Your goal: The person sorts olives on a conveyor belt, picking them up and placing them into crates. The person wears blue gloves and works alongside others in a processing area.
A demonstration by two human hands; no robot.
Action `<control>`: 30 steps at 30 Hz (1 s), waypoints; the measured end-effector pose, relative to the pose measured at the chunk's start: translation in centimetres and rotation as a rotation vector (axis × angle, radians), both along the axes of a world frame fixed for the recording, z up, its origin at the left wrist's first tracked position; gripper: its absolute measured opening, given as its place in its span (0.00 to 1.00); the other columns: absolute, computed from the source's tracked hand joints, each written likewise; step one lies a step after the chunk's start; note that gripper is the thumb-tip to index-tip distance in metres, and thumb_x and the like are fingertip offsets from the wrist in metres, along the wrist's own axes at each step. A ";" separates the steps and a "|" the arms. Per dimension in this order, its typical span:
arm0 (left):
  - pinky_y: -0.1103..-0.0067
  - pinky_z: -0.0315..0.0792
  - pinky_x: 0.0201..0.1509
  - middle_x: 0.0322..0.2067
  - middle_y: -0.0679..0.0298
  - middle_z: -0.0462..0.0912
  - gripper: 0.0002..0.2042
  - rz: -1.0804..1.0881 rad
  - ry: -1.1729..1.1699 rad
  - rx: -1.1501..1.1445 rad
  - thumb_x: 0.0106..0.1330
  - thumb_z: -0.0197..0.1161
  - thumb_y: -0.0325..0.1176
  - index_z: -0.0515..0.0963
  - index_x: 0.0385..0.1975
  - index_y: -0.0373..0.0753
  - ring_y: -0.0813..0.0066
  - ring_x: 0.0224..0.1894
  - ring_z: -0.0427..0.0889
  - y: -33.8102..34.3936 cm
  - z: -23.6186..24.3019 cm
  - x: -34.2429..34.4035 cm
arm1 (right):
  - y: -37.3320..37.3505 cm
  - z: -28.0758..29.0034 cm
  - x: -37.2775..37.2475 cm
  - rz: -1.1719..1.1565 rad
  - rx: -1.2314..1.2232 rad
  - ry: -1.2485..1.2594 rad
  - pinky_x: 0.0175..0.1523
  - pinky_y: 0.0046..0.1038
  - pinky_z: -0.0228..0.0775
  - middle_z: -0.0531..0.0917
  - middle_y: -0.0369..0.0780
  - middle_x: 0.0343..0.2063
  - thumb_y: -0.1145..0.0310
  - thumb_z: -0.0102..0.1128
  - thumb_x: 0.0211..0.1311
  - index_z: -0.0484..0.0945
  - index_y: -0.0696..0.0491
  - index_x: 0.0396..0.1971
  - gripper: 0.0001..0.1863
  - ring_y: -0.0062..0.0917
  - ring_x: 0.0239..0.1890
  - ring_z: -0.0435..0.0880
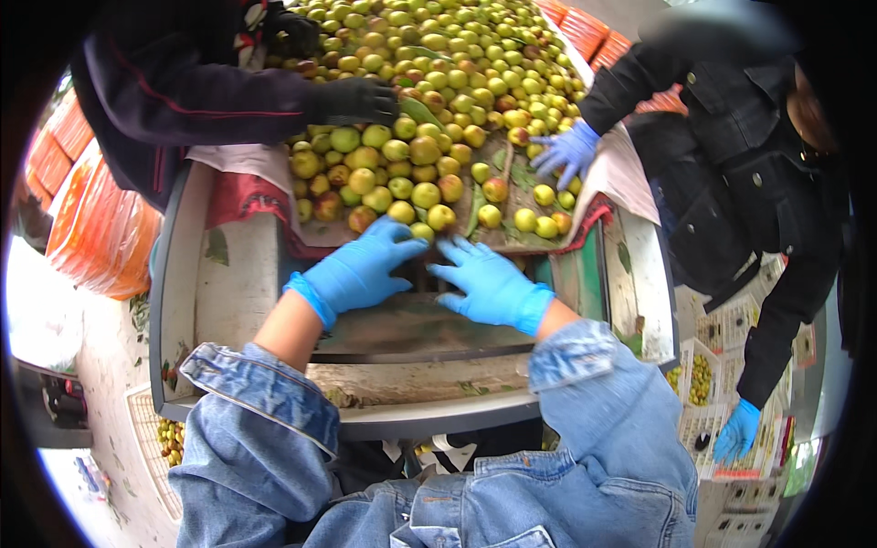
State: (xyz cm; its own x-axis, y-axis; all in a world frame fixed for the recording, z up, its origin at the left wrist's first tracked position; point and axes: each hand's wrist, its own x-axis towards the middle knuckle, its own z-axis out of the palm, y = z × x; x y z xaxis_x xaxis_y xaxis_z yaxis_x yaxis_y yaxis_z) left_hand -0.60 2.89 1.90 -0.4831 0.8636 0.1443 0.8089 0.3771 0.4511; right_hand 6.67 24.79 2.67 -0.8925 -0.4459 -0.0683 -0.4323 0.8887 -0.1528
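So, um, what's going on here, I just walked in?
The person's blue-gloved left hand and right hand are open at the near edge of a heap of green and reddish fruit; neither visibly grips one. At left, a co-worker's black-gloved hand is by the heap; at right, another's purple-gloved hand is near its edge.

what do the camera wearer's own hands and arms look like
The left hand and right hand wear plain, bright blue, wrist-length gloves. Above a bare strip of forearm come loose, faded blue denim sleeves with wide cuffs.
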 end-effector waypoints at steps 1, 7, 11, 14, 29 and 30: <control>0.69 0.67 0.56 0.51 0.53 0.70 0.27 0.010 -0.109 -0.049 0.52 0.66 0.30 0.69 0.54 0.37 0.54 0.53 0.69 0.2 0.3 0.2 | -1.0 3.1 -0.8 -0.054 -0.122 -0.237 0.49 0.42 0.70 0.76 0.49 0.47 0.55 0.55 0.57 0.75 0.47 0.47 0.20 0.42 0.51 0.75; 0.68 0.72 0.48 0.45 0.58 0.75 0.18 0.097 0.001 -0.224 0.56 0.62 0.38 0.76 0.46 0.42 0.57 0.46 0.75 -0.3 -0.2 0.4 | -4.4 1.4 -7.4 -0.012 0.073 0.318 0.62 0.59 0.51 0.55 0.44 0.66 0.54 0.54 0.59 0.56 0.38 0.65 0.34 0.44 0.66 0.54; 0.66 0.73 0.39 0.37 0.57 0.74 0.12 0.413 0.249 -0.245 0.54 0.63 0.38 0.78 0.38 0.43 0.58 0.39 0.76 -0.8 1.9 0.2 | -4.0 1.5 -7.4 0.020 0.193 0.050 0.60 0.67 0.43 0.53 0.38 0.68 0.50 0.50 0.60 0.54 0.33 0.65 0.33 0.43 0.68 0.52; 0.63 0.72 0.49 0.52 0.47 0.67 0.24 0.572 0.267 -0.185 0.51 0.66 0.38 0.72 0.49 0.41 0.44 0.55 0.67 -0.7 2.7 0.4 | -2.2 3.9 -6.7 -0.011 0.328 -0.052 0.52 0.47 0.64 0.62 0.41 0.63 0.55 0.52 0.58 0.59 0.37 0.63 0.31 0.39 0.56 0.70; 0.61 0.69 0.51 0.59 0.51 0.61 0.30 0.618 0.541 -0.002 0.51 0.66 0.39 0.67 0.57 0.44 0.47 0.59 0.63 -0.4 0.7 -0.6 | 0.8 2.2 -3.2 -0.010 0.503 -0.093 0.64 0.57 0.48 0.44 0.46 0.69 0.57 0.56 0.58 0.58 0.39 0.65 0.33 0.49 0.69 0.46; 0.52 0.64 0.55 0.64 0.46 0.53 0.41 0.647 0.481 -0.129 0.50 0.67 0.42 0.55 0.65 0.46 0.36 0.62 0.56 -0.8 0.7 -0.4 | 2.0 2.3 -3.0 -0.016 0.380 -0.117 0.65 0.54 0.49 0.47 0.47 0.68 0.57 0.57 0.58 0.56 0.41 0.65 0.35 0.51 0.68 0.48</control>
